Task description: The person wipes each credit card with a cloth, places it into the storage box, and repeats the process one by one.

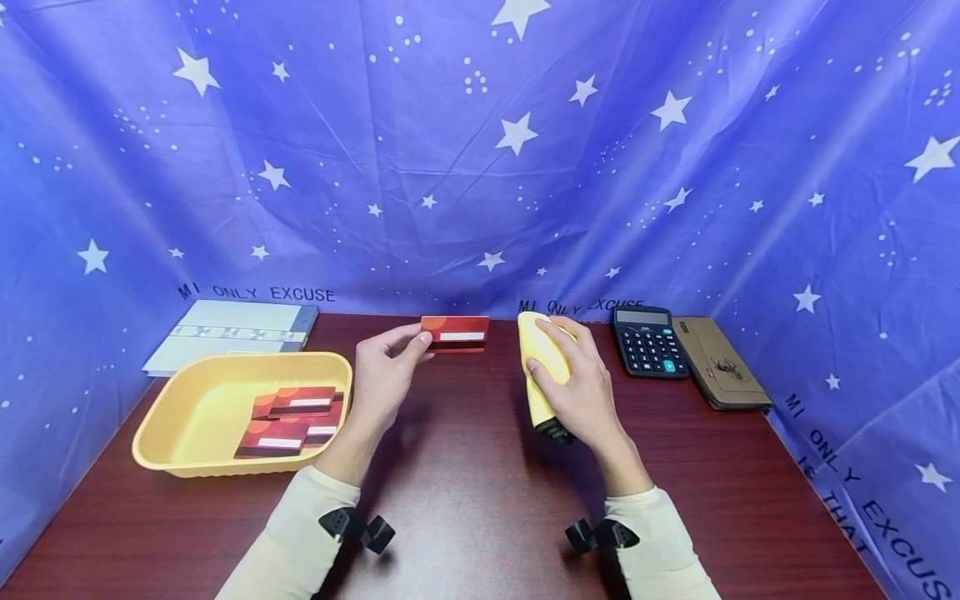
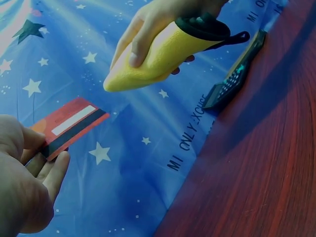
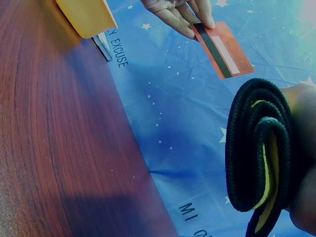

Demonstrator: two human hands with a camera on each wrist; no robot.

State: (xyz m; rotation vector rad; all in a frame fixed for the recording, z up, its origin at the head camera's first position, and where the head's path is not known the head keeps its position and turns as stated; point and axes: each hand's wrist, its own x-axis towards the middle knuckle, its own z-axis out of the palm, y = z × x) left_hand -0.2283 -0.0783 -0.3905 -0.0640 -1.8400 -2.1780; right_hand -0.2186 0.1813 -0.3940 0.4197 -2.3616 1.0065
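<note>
My left hand (image 1: 386, 375) pinches a red card (image 1: 467, 325) by one end, thumb on its near face. The card has a dark stripe and a white strip, both plain in the left wrist view. To the right, my right hand (image 1: 581, 375) grips a folded yellow cloth (image 1: 542, 354) with dark edging. Its rolled layers of dark edging (image 3: 237, 148) show in the right wrist view. A gap separates cloth and card, and both are held above the table. Several similar red cards (image 1: 288, 425) lie overlapping in a yellow basin (image 1: 180, 462) left of my left hand.
Behind the basin lies a white and grey box-like item (image 1: 232, 321). A black calculator (image 1: 651, 342) and a brown wallet (image 1: 720, 362) sit at the back right of the dark red table (image 1: 480, 517). A blue star-patterned curtain (image 1: 450, 167) surrounds the back and sides.
</note>
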